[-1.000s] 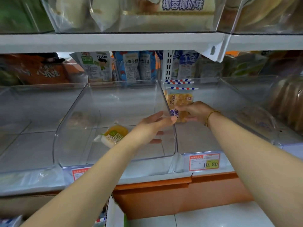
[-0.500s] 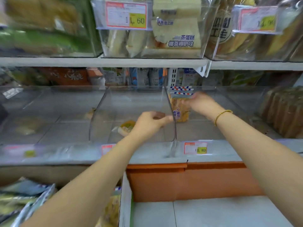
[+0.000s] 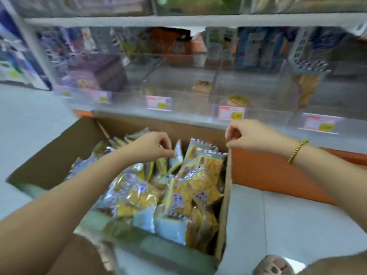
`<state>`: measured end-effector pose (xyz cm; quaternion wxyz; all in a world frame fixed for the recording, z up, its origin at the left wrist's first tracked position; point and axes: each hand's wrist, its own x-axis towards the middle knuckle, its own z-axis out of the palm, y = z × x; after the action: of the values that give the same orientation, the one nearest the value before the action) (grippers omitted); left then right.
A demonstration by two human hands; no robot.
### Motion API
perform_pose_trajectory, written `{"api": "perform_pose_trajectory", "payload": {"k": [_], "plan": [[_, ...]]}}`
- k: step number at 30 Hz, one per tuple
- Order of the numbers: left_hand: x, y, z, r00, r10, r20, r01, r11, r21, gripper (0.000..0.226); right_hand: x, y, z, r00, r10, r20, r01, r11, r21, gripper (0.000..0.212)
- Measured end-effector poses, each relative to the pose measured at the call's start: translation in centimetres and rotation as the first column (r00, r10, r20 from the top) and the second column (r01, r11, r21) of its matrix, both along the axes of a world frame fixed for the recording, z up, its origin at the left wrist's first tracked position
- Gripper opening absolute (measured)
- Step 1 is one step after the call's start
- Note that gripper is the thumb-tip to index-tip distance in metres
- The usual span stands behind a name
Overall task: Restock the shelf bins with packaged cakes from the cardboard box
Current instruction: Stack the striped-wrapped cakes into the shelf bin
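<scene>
— Which step is in hand?
— The fetch, I'd judge. Both hands are down at the cardboard box [image 3: 59,155], which stands open on the floor [image 3: 278,215]. The shelf bins [image 3: 215,82] lie beyond the box's far wall, higher up. They look mostly bare, though the picture is blurred there.
— And the cakes?
— The packaged cakes [image 3: 178,195] fill the box in a loose heap, mostly yellow with striped edges. A few stand on end near the box's far side.
— What is the left hand doing?
— The left hand [image 3: 151,145] hangs over the middle of the box, palm down, with its fingers [image 3: 164,143] curled narrow. The tips reach the top edge of one upright pale packet [image 3: 176,157]. Whether they have closed on it I cannot tell.
— The right?
— The right hand [image 3: 252,135], with a gold bracelet [image 3: 297,150] on its wrist, is at the box's far right corner. Thumb and forefinger seem to pinch the top of the right wall there, probably to steady the box.
— So what does the next move call for?
— A firm pinch on the packet's sealed edge, a lift clear of its neighbours, then a carry over the box's far wall to a bin. The wrappers look slick, so a grip on the seam should hold better than one on the body.
</scene>
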<state>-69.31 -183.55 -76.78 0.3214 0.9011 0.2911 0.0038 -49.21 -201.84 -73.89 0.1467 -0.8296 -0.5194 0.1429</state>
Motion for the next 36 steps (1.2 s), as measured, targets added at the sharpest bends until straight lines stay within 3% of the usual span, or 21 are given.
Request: {"api": "perform_pose_trajectory", "payload": {"k": [3, 7, 11, 14, 16, 21, 30, 35, 36], "plan": [[-3.7, 1.3, -2.6, 0.985, -0.01, -0.174, 0.026, 0.996, 0.087, 0.018, -2.9, 2.8, -3.2, 0.994, 0.106, -0.013, -0.107, 0.99, -0.096, 0.018], [-7.6, 4.2, -5.7, 0.897, -0.022, -0.442, 0.015, 1.0, -0.019, 0.022, -4.9, 6.2, -8.2, 0.965, 0.25, 0.08, -0.219, 0.934, -0.281, 0.01], [-7.7, 6.2, -8.7, 0.867, 0.037, -0.497, -0.069, 0.997, -0.046, 0.031, -4.3, 7.9, -12.7, 0.953, 0.264, 0.149, -0.173, 0.877, -0.449, 0.03], [-5.8, 6.2, -11.8, 0.814, 0.0, -0.581, -0.086, 0.989, -0.121, 0.03, -3.5, 9.4, -14.9, 0.969, 0.183, 0.166, -0.071, 0.849, -0.524, 0.012], [-4.4, 5.9, -13.4, 0.807, -0.025, -0.59, -0.124, 0.97, -0.211, 0.024, -2.9, 10.3, -15.6, 0.986, 0.106, 0.127, -0.017, 0.832, -0.555, 0.01], [-0.5, 5.8, -15.0, 0.845, 0.001, -0.534, -0.233, 0.901, -0.367, 0.024, -2.1, 10.6, -18.0, 0.998, -0.012, 0.063, 0.048, 0.797, -0.603, 0.045], [0.5, 3.7, -20.8, 0.842, 0.244, -0.481, -0.495, 0.704, -0.51, 0.021, -2.8, 10.1, -19.8, 0.998, -0.035, -0.048, 0.003, 0.84, -0.542, 0.009], [-0.9, 3.4, -21.1, 0.846, 0.371, -0.383, -0.528, 0.489, -0.694, 0.018, -2.3, 9.9, -14.5, 0.988, -0.122, -0.093, 0.078, 0.922, -0.38, 0.017], [-0.9, 3.2, -20.9, 0.854, 0.352, -0.383, -0.517, 0.492, -0.701, 0.025, -2.1, 9.6, -12.8, 0.984, -0.136, -0.115, 0.092, 0.941, -0.325, 0.02]]}}
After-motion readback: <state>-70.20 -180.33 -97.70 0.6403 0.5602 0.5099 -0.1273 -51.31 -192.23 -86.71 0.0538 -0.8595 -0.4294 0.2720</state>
